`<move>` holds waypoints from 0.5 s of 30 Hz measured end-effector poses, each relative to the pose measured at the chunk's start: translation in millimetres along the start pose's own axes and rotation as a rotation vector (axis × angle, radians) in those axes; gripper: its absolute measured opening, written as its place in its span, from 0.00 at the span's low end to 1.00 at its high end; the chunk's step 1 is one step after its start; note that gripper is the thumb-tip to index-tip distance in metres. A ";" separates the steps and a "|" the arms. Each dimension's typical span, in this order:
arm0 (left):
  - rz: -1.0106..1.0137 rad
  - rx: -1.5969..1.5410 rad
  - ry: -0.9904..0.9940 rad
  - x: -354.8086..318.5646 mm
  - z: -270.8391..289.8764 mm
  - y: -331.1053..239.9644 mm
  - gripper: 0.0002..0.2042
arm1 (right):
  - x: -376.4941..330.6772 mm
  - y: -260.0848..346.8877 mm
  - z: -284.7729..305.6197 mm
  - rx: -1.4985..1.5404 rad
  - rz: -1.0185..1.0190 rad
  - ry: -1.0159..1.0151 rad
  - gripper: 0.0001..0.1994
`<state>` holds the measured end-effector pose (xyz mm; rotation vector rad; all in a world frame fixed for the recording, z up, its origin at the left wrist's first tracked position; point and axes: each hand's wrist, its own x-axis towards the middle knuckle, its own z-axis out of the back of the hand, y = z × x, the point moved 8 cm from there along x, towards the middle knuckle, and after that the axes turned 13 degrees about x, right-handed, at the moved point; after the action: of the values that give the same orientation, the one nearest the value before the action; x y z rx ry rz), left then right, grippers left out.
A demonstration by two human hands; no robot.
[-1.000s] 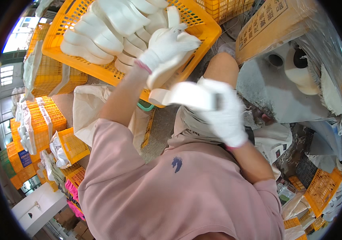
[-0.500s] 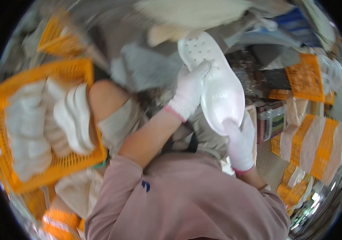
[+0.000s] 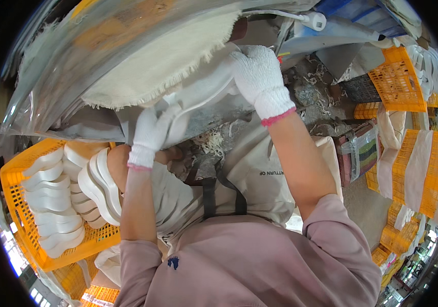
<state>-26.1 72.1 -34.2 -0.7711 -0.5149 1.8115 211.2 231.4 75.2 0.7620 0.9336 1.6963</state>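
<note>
A white shoe sole (image 3: 209, 86) is held out in front of me, turned on its edge and slanting from lower left to upper right. My left hand (image 3: 151, 130), in a white knit glove with a pink cuff, grips its lower end. At the upper end my right hand (image 3: 260, 74), gloved the same way, is closed on it. Just beyond the sole lies a cream cloth (image 3: 152, 66) with a frayed edge, over a plastic-covered surface. Both hands hide parts of the sole, and its perforated part does not show.
At left stands an orange crate (image 3: 11, 176) packed with rows of white soles (image 3: 55, 204). More orange crates (image 3: 398, 79) are stacked at right, near a taped box (image 3: 354, 153). White scraps (image 3: 211, 140) litter the floor below. A white cable device (image 3: 313, 20) lies at the top.
The sole has gone from upright, perforated face showing, to slanted on edge beside the cloth. My right hand has moved up to its far end; my left hand has moved left and down.
</note>
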 end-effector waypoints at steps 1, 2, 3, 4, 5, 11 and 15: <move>-0.021 -0.008 0.040 -9.8 -8.0 -9.1 0.29 | -0.4 -3.8 -1.3 0.068 -0.055 -0.021 0.17; -0.103 -0.044 0.024 -17.1 -9.0 -22.2 0.26 | -4.5 -7.2 -1.7 0.133 -0.110 -0.051 0.18; -0.081 -0.495 0.073 -21.5 -29.7 -32.2 0.20 | -11.6 -0.5 -1.6 0.098 -0.032 -0.083 0.17; -0.055 -0.525 0.134 -21.5 -49.6 -38.8 0.19 | -21.4 10.5 1.2 0.059 0.086 -0.134 0.16; -0.075 -0.685 0.033 -18.1 -62.3 -45.4 0.18 | -34.3 13.3 1.3 -0.038 0.060 -0.116 0.17; 0.005 -1.271 -0.063 48.4 -138.5 -99.9 0.24 | -109.3 -3.9 29.6 0.027 -0.257 -0.124 0.40; 0.144 -1.433 0.321 83.2 -124.0 -148.5 0.33 | -87.0 17.5 48.9 0.137 -0.007 -0.326 0.41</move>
<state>140.2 200.9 -43.9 -2.0196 -1.5877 1.1633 269.0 155.9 110.3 1.0874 0.8266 1.4561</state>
